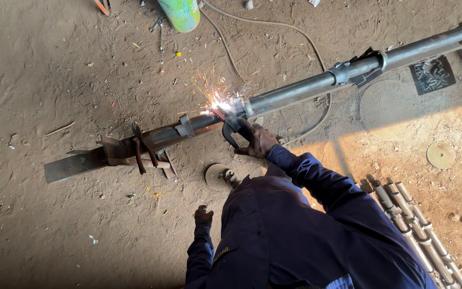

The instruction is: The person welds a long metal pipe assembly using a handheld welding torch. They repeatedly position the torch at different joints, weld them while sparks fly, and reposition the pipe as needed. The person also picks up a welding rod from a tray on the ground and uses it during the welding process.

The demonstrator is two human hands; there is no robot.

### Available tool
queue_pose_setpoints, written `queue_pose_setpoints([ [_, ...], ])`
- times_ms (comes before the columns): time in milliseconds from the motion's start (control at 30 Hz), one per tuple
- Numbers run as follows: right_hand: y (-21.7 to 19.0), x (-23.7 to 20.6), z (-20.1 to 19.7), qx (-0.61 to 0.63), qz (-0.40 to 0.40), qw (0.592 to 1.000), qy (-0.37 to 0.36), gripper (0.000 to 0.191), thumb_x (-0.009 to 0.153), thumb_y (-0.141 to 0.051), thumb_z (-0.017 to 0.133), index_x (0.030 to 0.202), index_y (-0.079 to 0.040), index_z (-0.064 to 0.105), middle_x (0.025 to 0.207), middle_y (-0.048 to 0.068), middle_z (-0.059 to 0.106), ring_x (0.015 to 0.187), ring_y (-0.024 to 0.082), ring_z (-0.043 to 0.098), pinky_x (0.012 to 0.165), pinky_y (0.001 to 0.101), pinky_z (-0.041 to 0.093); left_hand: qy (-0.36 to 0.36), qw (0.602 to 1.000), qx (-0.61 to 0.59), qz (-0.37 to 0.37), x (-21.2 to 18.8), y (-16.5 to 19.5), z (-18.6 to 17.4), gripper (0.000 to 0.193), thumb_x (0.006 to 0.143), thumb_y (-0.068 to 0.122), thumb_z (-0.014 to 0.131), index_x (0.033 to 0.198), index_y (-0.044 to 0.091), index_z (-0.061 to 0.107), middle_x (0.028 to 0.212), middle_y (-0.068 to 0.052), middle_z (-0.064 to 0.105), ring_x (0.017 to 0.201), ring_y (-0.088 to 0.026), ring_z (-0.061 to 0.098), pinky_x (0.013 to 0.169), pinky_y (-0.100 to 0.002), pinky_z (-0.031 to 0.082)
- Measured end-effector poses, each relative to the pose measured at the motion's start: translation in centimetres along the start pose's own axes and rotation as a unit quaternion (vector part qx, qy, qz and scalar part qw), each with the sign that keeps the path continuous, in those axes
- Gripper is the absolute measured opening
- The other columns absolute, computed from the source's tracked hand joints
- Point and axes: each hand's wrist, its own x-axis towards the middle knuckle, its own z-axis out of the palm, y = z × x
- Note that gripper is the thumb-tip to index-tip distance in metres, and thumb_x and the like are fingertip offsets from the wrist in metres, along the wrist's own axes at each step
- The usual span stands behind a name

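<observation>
Welding on a long steel pipe [300, 88] above a dirt floor [54, 75].
Right hand [256, 140] grips an electrode holder [231, 128], sparks at the joint; left hand [203, 215] hangs clenched; stacked pipes [413, 225] and cable [274, 27] nearby.

Dirt floor [54, 69] – scuffed and littered

On it lie a cable [274, 24], two round metal discs [440, 154], a row of short pipes [418, 230] – and a green cylinder [180, 13].

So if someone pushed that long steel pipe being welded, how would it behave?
The long steel pipe looks rigid and probably heavy. Being round, it could roll, though welded brackets and the supports beneath likely check that. The right hand works at sparks, so it is probably hot there.
</observation>
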Motion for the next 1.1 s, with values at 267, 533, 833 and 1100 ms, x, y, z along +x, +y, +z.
queue_pose_setpoints([
  [267, 1.8, 0.1, 0.9, 0.120, -0.139, 0.976, 0.115, 0.108, 0.067, -0.054, 0.086, 0.151, -0.003, 0.040, 0.123, 0.023, 0.067, 0.108, 0.037, 0.070, 0.092, 0.0428, 0.057, 0.031, 0.995, 0.010, 0.092, 1.0, -2.3, 1.5, 0.064, 0.067, 0.038, 0.084, 0.117, 0.004, 0.064, 0.098, -0.020, 0.071, 0.095, -0.039, 0.067, 0.086, -0.050, 0.054],
  [533, 4.7, 0.4, 3.5, 0.275, -0.213, 0.930, 0.121, 0.078, 0.087, -0.049, 0.069, 0.148, -0.005, 0.050, 0.145, 0.025, 0.061, 0.125, 0.037, 0.063, 0.106, 0.0388, 0.050, 0.032, 0.997, -0.039, 0.051, 2.4, -6.7, 3.8, 0.057, 0.072, 0.029, 0.079, 0.119, 0.004, 0.061, 0.101, -0.020, 0.064, 0.097, -0.038, 0.063, 0.085, -0.049, 0.053],
  [833, 1.5, -0.7, 1.4, 0.169, -0.138, 0.971, 0.101, 0.112, 0.072, -0.041, 0.094, 0.156, 0.004, 0.036, 0.127, 0.028, 0.069, 0.116, 0.036, 0.072, 0.097, 0.0419, 0.058, 0.011, 0.999, -0.037, 0.017, 2.7, -7.1, 4.3, 0.055, 0.071, 0.026, 0.077, 0.119, 0.003, 0.063, 0.102, -0.020, 0.064, 0.098, -0.038, 0.063, 0.087, -0.048, 0.053],
  [1100, 1.8, -0.3, 2.4, 0.172, -0.170, 0.967, 0.082, 0.114, 0.072, -0.038, 0.095, 0.157, 0.005, 0.032, 0.146, 0.025, 0.058, 0.127, 0.032, 0.067, 0.107, 0.0380, 0.055, -0.003, 1.000, -0.030, 0.003, 3.5, -8.2, 5.0, 0.053, 0.072, 0.024, 0.077, 0.118, 0.002, 0.063, 0.103, -0.020, 0.065, 0.099, -0.037, 0.064, 0.090, -0.046, 0.054],
])
